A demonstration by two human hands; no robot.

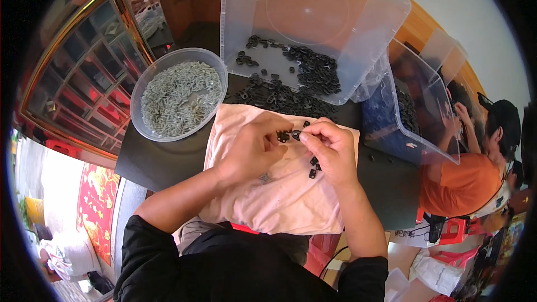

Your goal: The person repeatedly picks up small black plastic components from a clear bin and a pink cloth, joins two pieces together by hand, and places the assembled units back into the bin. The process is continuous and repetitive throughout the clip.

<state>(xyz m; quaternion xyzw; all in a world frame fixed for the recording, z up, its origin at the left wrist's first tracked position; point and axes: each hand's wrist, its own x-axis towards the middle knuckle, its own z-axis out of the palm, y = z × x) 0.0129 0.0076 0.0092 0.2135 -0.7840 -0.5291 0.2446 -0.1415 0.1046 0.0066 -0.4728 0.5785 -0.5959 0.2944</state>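
Note:
Over a pink cloth (pixel 268 201) my two hands are close together. Between thumb and forefinger, my right hand (pixel 331 148) pinches a small black plastic part (pixel 296 134) that has a hole in it. My left hand (pixel 251 148) is curled just left of it, fingers bent near a few black parts (pixel 282 136); whether it grips something is hidden. Several loose black parts (pixel 313 173) lie on the cloth below my right hand. Beyond the cloth's far edge a heap of the same black parts (pixel 274 95) spills from a clear plastic bin.
A round clear tub (pixel 220 100) of small greyish pieces stands at the left on the dark table (pixel 151 162). The large clear bin (pixel 240 0) lies at the back. A second bin (pixel 386 128) holds black parts at the right, beside a person in orange (pixel 461 184).

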